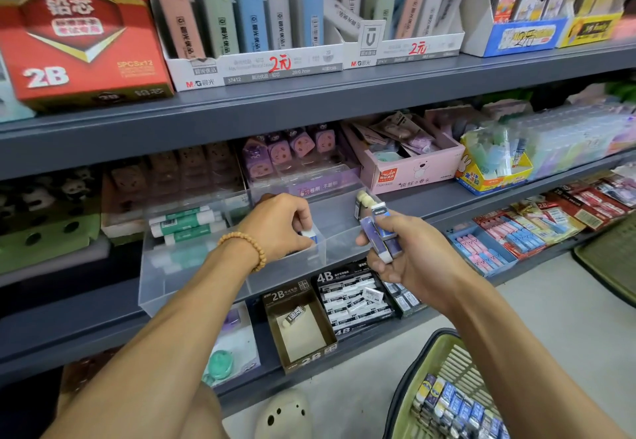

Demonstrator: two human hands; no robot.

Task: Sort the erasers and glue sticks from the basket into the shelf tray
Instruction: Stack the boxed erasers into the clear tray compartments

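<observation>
- Grey metal shelf unit [309, 101]: three tiers of stationery stock are in view; the clear tray stands on the middle tier, its front overhanging the shelf edge.
- Clear plastic divided shelf tray [192, 276]: the left compartment holds the green-and-white glue sticks [186, 223]; the middle compartment receives the left hand; the right compartment shows a few erasers [361, 202] against its back wall.
- Green plastic mesh basket [444, 363]: it sits on the floor at lower right, with rows of blue-sleeved erasers [457, 407] left to sort (no glue sticks can be seen in it).
- Right hand [409, 259]: it grasps a bundle of purple-and-blue sleeved erasers [378, 235], held just in front of the tray's right compartment.
- Left hand [278, 228]: fingers are curled, pinching a single white eraser with a blue sleeve [311, 234] low inside the middle compartment.
- Risk: the right hand holds several erasers in a loose fan; a slackened grip would probably drop one onto the open boxes on the tier below.
- Risk: downward pressure on the overhanging front wall could tip the tray forward.
- Risk: erasers placed in the left compartment would mix with the glue sticks.
- Obscured: the left hand covers the middle compartment floor, so its contents cannot be counted. The basket is cut off by the frame edge. Eraser label text is too small to read.
</observation>
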